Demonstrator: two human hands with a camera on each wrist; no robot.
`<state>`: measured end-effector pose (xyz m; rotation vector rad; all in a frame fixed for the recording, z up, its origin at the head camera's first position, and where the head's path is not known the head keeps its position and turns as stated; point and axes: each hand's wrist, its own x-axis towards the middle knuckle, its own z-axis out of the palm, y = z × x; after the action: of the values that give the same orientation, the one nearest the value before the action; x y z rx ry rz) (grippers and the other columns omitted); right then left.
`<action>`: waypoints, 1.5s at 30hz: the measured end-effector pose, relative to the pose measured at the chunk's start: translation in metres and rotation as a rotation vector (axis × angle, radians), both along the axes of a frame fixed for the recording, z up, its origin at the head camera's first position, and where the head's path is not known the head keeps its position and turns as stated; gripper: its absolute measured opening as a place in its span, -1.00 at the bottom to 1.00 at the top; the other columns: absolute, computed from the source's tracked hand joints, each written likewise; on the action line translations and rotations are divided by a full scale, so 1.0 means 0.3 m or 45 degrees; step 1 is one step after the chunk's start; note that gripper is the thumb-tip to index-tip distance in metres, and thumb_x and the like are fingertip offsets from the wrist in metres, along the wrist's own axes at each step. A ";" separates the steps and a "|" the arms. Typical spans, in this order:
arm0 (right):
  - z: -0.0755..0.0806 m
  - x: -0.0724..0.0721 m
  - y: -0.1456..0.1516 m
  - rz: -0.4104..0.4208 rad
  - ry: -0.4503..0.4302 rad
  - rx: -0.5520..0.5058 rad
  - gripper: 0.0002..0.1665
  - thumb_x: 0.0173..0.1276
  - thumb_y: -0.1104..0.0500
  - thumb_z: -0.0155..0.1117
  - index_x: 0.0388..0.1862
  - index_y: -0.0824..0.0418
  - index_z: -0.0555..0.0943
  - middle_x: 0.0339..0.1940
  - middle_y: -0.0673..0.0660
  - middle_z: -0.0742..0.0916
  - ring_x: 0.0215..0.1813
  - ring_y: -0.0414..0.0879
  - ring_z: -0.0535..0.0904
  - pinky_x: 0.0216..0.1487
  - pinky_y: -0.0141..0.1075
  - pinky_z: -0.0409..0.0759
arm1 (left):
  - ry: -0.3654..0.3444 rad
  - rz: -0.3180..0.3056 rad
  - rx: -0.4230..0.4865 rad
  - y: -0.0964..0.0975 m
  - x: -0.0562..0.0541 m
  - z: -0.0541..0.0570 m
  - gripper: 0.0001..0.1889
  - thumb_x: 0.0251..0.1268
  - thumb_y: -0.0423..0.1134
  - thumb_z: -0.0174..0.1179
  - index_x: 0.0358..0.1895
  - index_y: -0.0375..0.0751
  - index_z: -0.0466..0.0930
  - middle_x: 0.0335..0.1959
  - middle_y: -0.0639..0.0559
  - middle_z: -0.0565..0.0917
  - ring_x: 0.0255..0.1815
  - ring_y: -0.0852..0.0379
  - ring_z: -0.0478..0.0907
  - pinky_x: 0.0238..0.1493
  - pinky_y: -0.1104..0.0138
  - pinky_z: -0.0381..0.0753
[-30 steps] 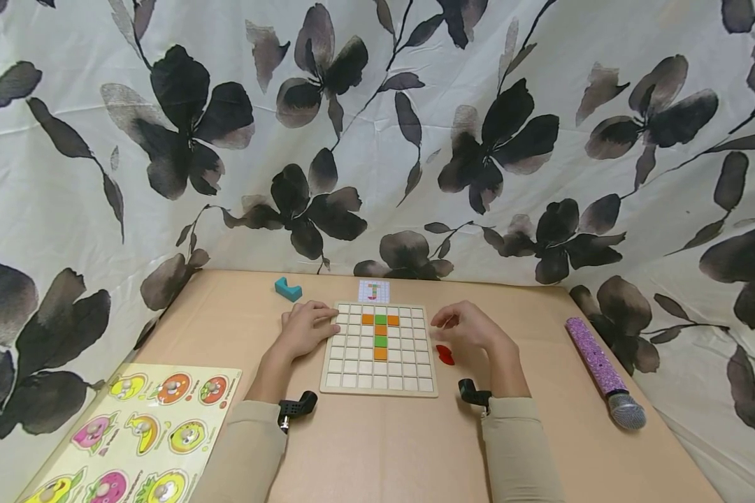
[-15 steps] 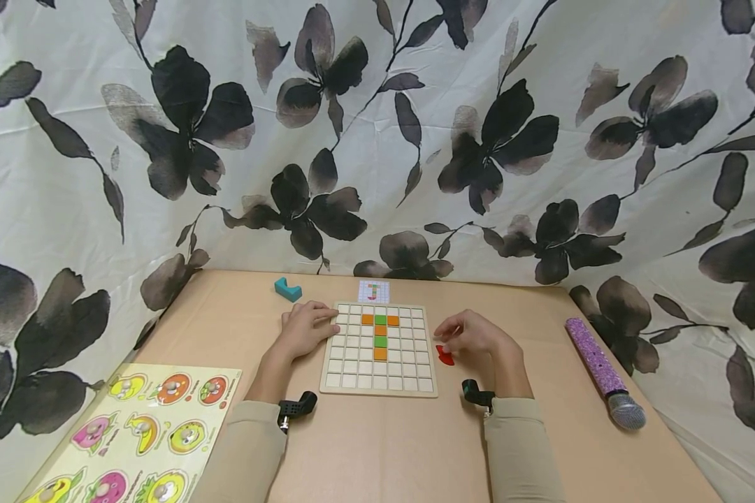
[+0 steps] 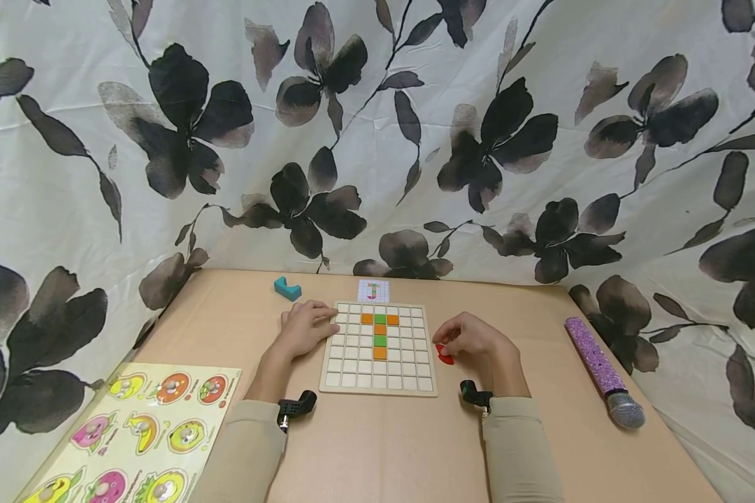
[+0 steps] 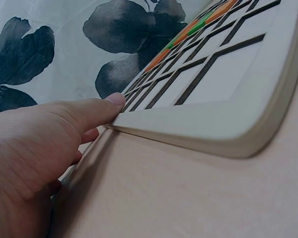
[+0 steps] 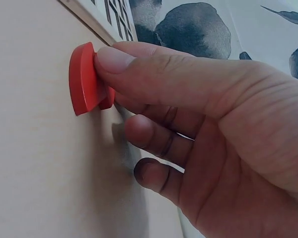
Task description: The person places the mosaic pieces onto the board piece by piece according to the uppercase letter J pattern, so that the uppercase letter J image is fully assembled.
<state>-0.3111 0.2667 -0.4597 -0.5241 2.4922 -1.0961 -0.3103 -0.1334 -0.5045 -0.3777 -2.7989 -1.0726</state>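
A square board (image 3: 379, 384) with a grid of white tiles lies on the table, several orange and green tiles forming a T near its middle. My left hand (image 3: 305, 330) rests at the board's left edge; in the left wrist view the thumb (image 4: 97, 109) is extended and touches the rim, the other fingers partly hidden. To the right of the board, my right hand (image 3: 475, 337) pinches a small red curved piece (image 5: 82, 82) between thumb and index finger. Part of more red shows behind it; whether this is a second piece I cannot tell. The remaining right fingers are loosely bent.
A small pattern card (image 3: 374, 290) lies behind the board, with a teal angled block (image 3: 287, 289) to its left. A fruit picture sheet (image 3: 185, 381) is at front left. A glittery purple microphone (image 3: 598, 360) lies at right. Floral cloth (image 3: 409, 161) hangs behind the table.
My right hand has come down a little onto the red piece and now pinches it. The left hand and the board stay in place.
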 end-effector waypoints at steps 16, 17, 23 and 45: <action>0.003 -0.004 -0.002 0.022 -0.022 -0.020 -0.77 0.23 0.43 0.49 -0.10 0.37 0.79 -0.29 0.23 0.82 -0.32 -0.08 0.58 -0.17 -0.26 0.57 | -0.003 -0.005 -0.011 -0.002 -0.006 0.004 -0.55 0.42 0.01 0.35 0.30 0.00 0.68 0.35 -0.07 0.58 0.33 -0.14 0.34 0.23 -0.10 0.06; 0.004 -0.003 -0.003 0.022 -0.022 -0.020 -0.77 0.23 0.43 0.49 -0.11 0.37 0.79 -0.30 0.22 0.82 -0.32 -0.08 0.58 -0.17 -0.26 0.57 | -0.002 -0.006 -0.010 -0.002 -0.006 0.004 -0.55 0.42 0.01 0.35 0.30 0.00 0.68 0.34 -0.07 0.59 0.33 -0.14 0.34 0.23 -0.10 0.06; 0.002 -0.001 -0.003 -0.007 -0.026 0.005 -0.78 0.22 0.42 0.50 -0.13 0.31 0.80 -0.31 0.12 0.82 -0.29 -0.06 0.59 -0.13 -0.23 0.57 | -0.005 -0.002 -0.014 0.001 -0.001 0.004 -0.55 0.42 0.01 0.35 0.30 0.00 0.69 0.33 -0.06 0.59 0.31 -0.12 0.35 0.22 -0.10 0.07; -0.003 -0.009 0.002 0.018 -0.019 -0.030 -0.82 0.21 0.47 0.48 -0.19 0.39 0.75 -0.36 0.20 0.79 -0.34 -0.07 0.60 -0.21 -0.27 0.56 | 0.025 0.000 -0.032 -0.001 0.001 0.004 -0.57 0.40 0.02 0.36 0.27 0.00 0.71 0.30 -0.06 0.61 0.28 -0.12 0.37 0.14 -0.07 0.11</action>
<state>-0.3139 0.2673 -0.4605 -0.5371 2.4617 -1.1214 -0.3099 -0.1338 -0.5034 -0.3885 -2.7978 -1.0289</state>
